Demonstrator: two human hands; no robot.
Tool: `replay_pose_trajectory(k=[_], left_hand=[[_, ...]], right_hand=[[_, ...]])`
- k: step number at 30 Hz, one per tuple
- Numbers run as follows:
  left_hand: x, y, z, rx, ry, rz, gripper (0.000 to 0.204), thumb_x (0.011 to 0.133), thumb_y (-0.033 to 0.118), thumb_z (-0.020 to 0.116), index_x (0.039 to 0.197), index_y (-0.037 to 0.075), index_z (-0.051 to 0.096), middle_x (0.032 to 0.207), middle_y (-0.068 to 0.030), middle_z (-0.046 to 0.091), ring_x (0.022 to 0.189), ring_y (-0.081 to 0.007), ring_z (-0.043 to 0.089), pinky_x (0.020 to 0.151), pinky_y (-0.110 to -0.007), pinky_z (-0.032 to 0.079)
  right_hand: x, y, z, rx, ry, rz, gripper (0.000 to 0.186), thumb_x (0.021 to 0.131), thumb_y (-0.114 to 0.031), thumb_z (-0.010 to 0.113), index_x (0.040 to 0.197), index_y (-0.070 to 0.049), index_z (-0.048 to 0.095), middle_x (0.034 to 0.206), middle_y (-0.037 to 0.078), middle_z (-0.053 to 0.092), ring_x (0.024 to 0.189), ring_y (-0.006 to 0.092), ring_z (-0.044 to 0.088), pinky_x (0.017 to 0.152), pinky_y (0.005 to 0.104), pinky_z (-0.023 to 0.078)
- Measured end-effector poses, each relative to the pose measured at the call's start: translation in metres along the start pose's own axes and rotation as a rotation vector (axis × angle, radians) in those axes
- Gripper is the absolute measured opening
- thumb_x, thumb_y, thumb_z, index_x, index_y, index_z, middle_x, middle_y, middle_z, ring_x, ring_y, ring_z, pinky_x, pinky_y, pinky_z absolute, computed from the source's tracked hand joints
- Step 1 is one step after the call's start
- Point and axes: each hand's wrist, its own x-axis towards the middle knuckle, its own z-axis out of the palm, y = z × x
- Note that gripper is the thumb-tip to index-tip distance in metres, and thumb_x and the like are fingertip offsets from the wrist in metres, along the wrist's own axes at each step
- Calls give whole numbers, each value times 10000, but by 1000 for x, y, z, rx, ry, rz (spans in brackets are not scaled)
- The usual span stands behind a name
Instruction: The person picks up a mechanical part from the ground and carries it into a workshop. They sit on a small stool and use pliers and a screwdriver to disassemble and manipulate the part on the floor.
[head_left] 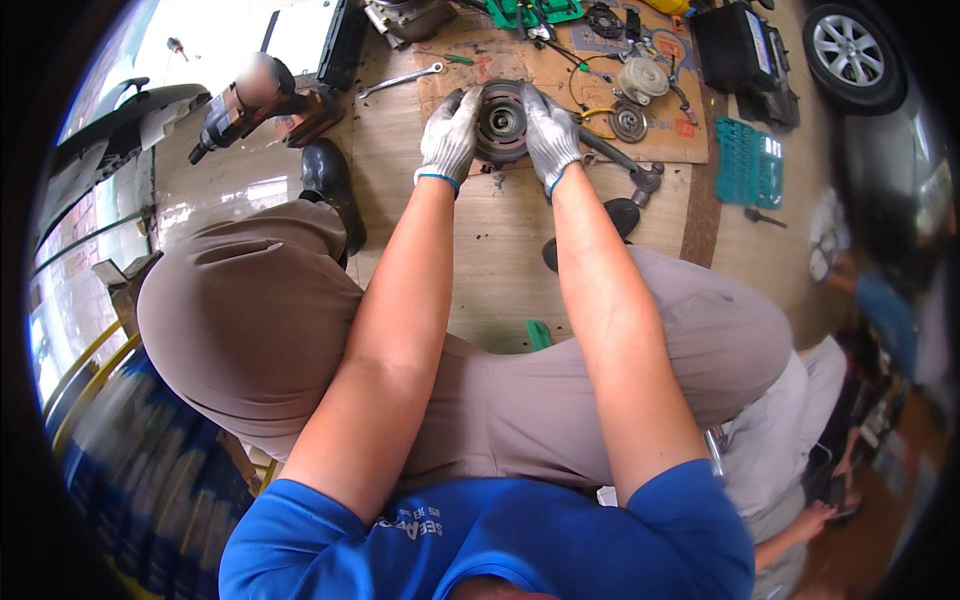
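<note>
Both my hands wear white knit gloves with blue cuffs. Between them they hold a round dark metal pulley-like part (502,122) with a ringed centre, over the near edge of a cardboard sheet (455,50). My left hand (452,133) is closed on its left rim, my right hand (549,132) on its right rim. Right beside my right hand lies a hammer (625,165), its head toward me. A combination wrench (400,80) rests on the floor to the upper left.
A cordless impact wrench (235,110) is at the left. Loose parts, including a round silver one (643,80) and a small disc (628,122), lie on the cardboard. A teal socket case (748,165) and a car wheel (853,58) are at right; other people (790,410) sit nearby.
</note>
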Motion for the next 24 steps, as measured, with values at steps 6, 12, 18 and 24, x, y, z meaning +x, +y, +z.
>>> replay_pose_trajectory(k=[6,12,18,24], left_hand=[[-9,12,-2,123,76,-11,516,968,473,599,1157,11,730,1021,-133,753,953,-199,681,886,-316,500],[-1,16,-4,43,36,-40,530,959,476,604,1117,-13,732,989,-142,754,908,-203,686,846,-324,509],[5,11,2,347,47,3,395,1015,364,513,1251,86,666,1085,-213,717,974,-347,685,871,-394,519],[2,2,5,339,162,161,597,953,534,554,1120,-14,724,1014,-240,735,985,-361,700,893,-400,505]], right_hand=[[-3,7,15,176,30,49,454,1036,-321,570,1253,72,631,1149,107,695,995,160,617,890,291,494],[3,8,19,121,61,98,457,1029,-331,573,1220,77,651,1112,135,716,975,180,637,874,304,496],[-6,-21,14,-50,65,163,488,1009,-392,577,1202,45,675,1119,179,726,1002,233,660,886,333,493],[-7,-10,11,-25,66,40,490,999,-415,591,1160,36,693,1064,173,737,957,249,675,861,351,501]])
